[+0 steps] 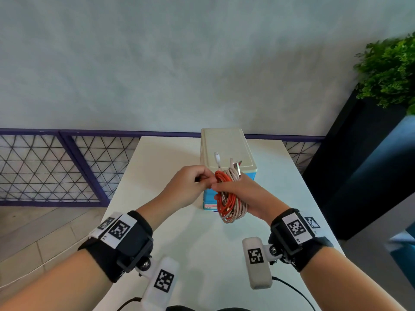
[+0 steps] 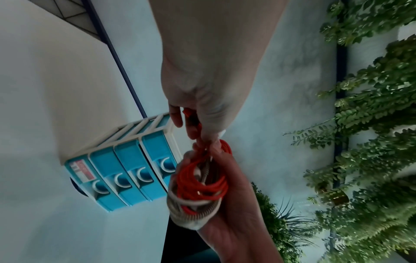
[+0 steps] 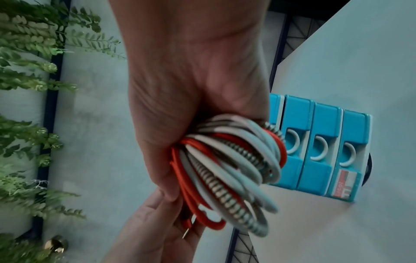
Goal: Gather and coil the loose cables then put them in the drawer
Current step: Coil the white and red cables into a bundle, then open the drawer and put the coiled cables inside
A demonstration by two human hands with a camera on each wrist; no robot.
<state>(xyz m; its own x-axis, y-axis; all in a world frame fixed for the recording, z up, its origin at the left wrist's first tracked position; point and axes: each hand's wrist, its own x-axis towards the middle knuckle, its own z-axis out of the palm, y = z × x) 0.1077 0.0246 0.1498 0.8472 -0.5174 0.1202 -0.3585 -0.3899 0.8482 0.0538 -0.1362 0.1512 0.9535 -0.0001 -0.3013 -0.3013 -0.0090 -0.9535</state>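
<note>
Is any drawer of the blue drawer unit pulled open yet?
No. In the left wrist view all four fronts of the drawer unit sit flush and closed, while the right hand holds the coiled cables in front of it.

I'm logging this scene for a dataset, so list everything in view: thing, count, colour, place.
cable bundle: one coil of several cables, red, white and braided, gripped in the right hand
red cable end: one, pinched by the left hand
drawer unit: one, blue drawers all closed, cream top, on the table
table: one, white
plants: green, far right
fence: purple frame, behind the table
left hand: at the coil
right hand: holding the coil
</note>
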